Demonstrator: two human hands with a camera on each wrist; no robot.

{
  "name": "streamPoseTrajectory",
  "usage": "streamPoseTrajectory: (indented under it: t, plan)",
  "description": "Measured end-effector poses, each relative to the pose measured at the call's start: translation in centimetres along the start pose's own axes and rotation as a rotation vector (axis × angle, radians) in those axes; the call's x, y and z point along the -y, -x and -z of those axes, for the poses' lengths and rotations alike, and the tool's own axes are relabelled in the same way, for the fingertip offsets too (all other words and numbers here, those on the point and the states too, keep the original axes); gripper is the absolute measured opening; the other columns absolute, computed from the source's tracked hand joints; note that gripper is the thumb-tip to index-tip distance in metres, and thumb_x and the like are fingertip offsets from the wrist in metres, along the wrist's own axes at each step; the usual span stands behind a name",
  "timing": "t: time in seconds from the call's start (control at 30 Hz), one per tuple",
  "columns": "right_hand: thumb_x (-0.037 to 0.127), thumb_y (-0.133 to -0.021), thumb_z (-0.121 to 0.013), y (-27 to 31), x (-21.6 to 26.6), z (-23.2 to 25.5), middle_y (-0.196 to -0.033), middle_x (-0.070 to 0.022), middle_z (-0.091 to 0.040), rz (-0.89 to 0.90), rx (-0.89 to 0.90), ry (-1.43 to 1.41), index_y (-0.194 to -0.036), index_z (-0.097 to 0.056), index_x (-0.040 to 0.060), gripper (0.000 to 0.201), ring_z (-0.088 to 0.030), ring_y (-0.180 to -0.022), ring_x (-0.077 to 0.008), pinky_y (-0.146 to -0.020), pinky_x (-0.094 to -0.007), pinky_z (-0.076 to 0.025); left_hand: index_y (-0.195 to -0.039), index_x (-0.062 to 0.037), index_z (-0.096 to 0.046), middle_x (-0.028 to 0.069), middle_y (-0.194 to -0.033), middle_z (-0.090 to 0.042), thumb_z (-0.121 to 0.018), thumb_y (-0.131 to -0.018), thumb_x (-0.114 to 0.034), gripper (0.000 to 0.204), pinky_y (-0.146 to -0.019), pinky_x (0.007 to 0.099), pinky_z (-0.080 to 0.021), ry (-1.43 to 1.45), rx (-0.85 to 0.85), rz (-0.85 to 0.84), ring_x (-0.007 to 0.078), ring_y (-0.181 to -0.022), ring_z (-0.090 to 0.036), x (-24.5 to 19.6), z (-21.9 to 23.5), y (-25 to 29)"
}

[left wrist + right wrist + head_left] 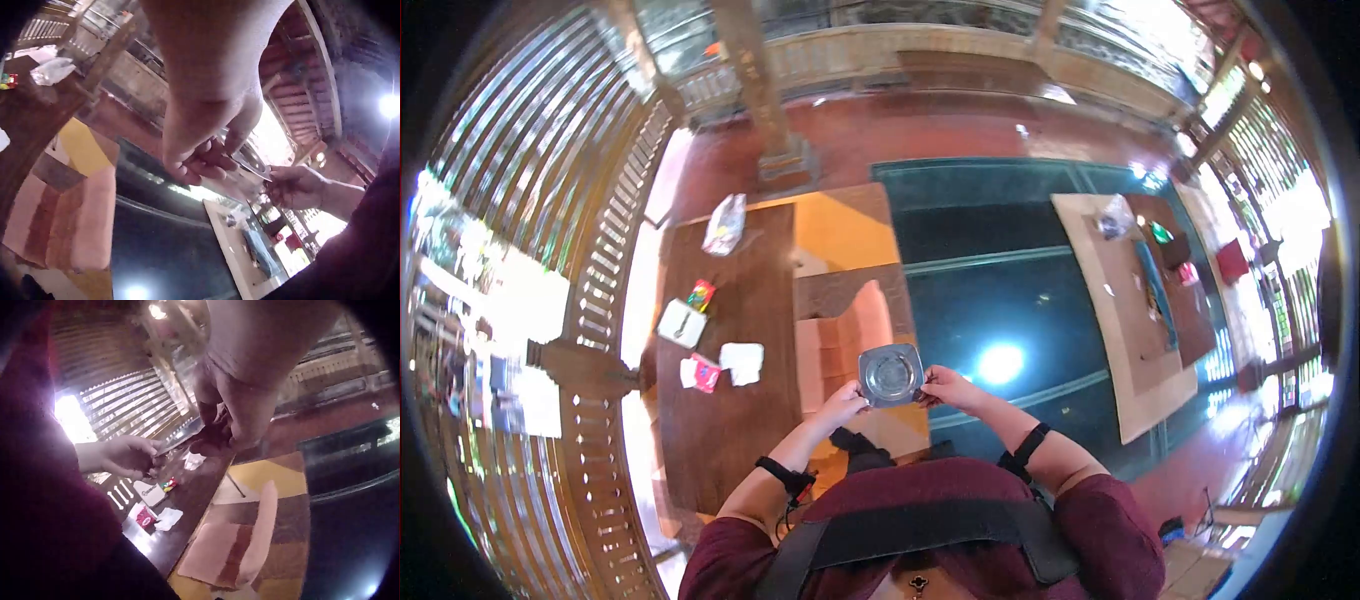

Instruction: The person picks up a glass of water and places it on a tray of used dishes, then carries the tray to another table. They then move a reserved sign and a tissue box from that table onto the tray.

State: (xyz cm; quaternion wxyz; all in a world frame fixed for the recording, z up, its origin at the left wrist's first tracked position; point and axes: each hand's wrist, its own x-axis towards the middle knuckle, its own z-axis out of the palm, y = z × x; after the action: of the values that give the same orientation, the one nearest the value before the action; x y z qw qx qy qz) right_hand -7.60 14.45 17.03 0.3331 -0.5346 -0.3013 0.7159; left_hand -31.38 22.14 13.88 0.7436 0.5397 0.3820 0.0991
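A clear, square glass dish (890, 375) is held up in front of the body, seen from above in the head view. The left hand (845, 402) pinches its left edge, and the right hand (948, 388) pinches its right edge. In the left wrist view the left hand (203, 147) has its fingers curled at the dish (252, 161), with the right hand (297, 187) at the far edge. The right wrist view shows the dish (181, 435) edge-on between the left hand (128, 456) and the right hand (228, 415).
A brown wooden table (740, 440) at the left bears a plastic bag (725, 225), a white box (682, 323), colourful packets and a white cloth or tissue (742, 363). A folded pink cloth (840, 340) lies beside it. Another table (1115, 340) with items stands at the right.
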Motion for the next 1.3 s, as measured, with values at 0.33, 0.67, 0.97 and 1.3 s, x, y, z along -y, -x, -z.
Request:
streamPoseTrajectory:
  t: [0.33, 0.67, 0.97, 1.3]
  plan:
    - [0.010, -0.079, -0.046, 22.2, -7.4, 14.2, -0.075, -0.0046, -0.053, 0.152, -0.347, -0.176, -0.092, -0.037, 0.0053, 0.017, -0.055, -0.067, -0.0114, -0.061, -0.0236, -0.044, -0.089, -0.0023, -0.038, 0.0068, -0.074, -0.051, -0.042, -0.075, -0.002, 0.015, -0.059, 0.0252, -0.043, -0.319, 0.476, -0.135, 0.0127, -0.068, -0.051, -3.1, -24.0, -10.9]
    - [0.011, -0.082, -0.045, 34.8, -12.8, 21.4, -0.085, -0.0046, -0.053, 0.355, -0.703, -0.536, -0.101, -0.039, 0.0037, 0.021, -0.055, -0.072, -0.0112, -0.064, -0.0228, -0.044, -0.094, 0.0011, -0.043, 0.0042, -0.076, -0.050, -0.046, -0.074, -0.004, 0.022, -0.060, 0.0230, -0.041, -0.651, 0.916, -0.080, 0.0101, -0.066, -0.049, -11.1, -44.0, -19.6]
    - [0.010, -0.082, -0.045, 42.7, -13.4, 32.5, -0.082, -0.0054, -0.054, 0.375, -0.957, -0.776, -0.092, -0.042, 0.0056, 0.012, -0.056, -0.070, -0.0120, -0.065, -0.0243, -0.045, -0.094, -0.0001, -0.044, 0.0040, -0.076, -0.052, -0.048, -0.074, -0.005, 0.021, -0.061, 0.0219, -0.040, -0.644, 1.305, 0.120, 0.0098, -0.066, -0.048, -15.1, -61.8, -30.3]
    - [0.009, -0.082, -0.043, 49.9, -14.5, 40.7, -0.080, -0.0070, -0.056, 0.510, -1.183, -0.946, -0.091, -0.043, 0.0048, 0.010, -0.056, -0.069, -0.0123, -0.060, -0.0204, -0.045, -0.098, -0.0024, -0.045, 0.0018, -0.077, -0.052, -0.043, -0.080, -0.008, 0.019, -0.062, 0.0233, -0.040, -0.798, 1.504, -0.017, 0.0093, -0.068, -0.048, -17.0, -77.2, -35.1]
